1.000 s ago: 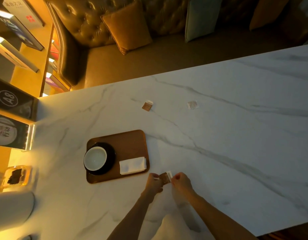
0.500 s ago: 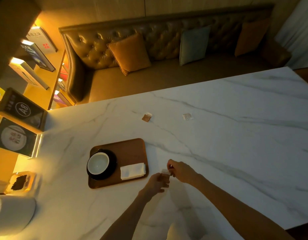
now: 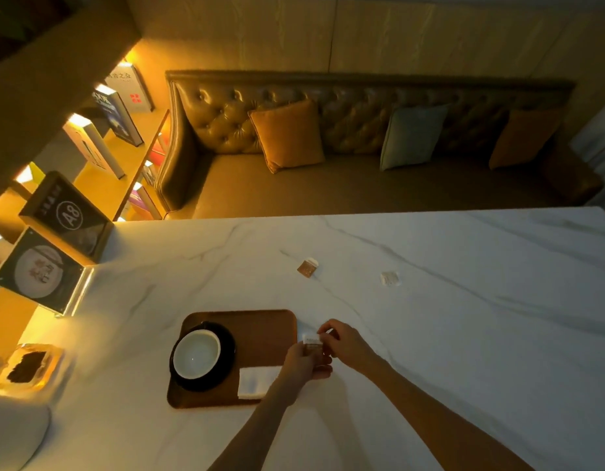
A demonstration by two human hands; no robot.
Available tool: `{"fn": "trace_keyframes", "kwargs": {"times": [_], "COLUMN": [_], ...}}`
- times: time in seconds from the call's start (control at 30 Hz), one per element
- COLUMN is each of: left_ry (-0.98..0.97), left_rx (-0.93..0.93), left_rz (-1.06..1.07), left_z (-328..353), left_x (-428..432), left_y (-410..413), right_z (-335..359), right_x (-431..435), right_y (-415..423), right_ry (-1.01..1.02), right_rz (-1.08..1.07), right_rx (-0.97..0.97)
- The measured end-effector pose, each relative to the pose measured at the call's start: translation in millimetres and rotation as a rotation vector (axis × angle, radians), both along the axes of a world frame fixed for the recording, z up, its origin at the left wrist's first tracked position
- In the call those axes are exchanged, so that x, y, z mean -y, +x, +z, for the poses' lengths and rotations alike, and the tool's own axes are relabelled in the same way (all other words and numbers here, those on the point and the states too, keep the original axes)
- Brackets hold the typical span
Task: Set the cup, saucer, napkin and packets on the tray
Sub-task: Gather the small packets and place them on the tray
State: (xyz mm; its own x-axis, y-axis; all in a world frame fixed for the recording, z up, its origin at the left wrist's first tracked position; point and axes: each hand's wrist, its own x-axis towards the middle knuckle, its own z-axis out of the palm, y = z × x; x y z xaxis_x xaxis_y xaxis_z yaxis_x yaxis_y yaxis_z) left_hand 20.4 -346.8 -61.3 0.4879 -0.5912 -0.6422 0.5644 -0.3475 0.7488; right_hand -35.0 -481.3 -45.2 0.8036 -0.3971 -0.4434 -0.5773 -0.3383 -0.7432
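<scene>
A brown wooden tray (image 3: 260,329) lies on the white marble table. On its left part stands a white cup (image 3: 196,354) on a black saucer (image 3: 228,348). A folded white napkin (image 3: 255,382) lies at the tray's near right corner, partly under my left forearm. My left hand (image 3: 302,363) and my right hand (image 3: 346,341) both pinch a small brown packet (image 3: 312,342) just off the tray's right edge. Farther out on the table lie a brown packet (image 3: 307,267) and a white packet (image 3: 390,278).
A tufted leather bench with an orange cushion (image 3: 287,134) and other cushions runs behind the table. A lit sign stand marked A8 (image 3: 68,215) and shelved books are at the left. A small glass holder (image 3: 27,367) and a white rounded object (image 3: 12,433) sit near the table's left edge.
Both hands have moved up and left with the small packet, from the near table toward the tray's right edge. The camera has tilted up, showing more of the bench.
</scene>
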Motion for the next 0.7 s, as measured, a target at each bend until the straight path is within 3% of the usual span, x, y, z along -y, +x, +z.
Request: {"fn": "trace_keyframes", "kwargs": {"times": [0.17,0.37,0.5,0.7], "left_ry": [0.069,0.145,0.204,0.217], "left_rx": [-0.017,-0.039,-0.125,-0.145], "left_rz": [0.124,0.229,0.318,0.297], "left_z": [-10,-43,-66,-92], "left_x": [39,71,90,104], "left_y": [65,132,165,194], "right_z": [-12,-58,-90,-129], "right_x": [38,87,103,105], "right_y": [75,148,182,217], "right_ry": [0.011,-0.158,-0.119,-0.014], "right_rz": [-0.077,-0.252,-0.415,-0.575], "right_rx": [-0.033,-0.226,-0.34,-0.337]}}
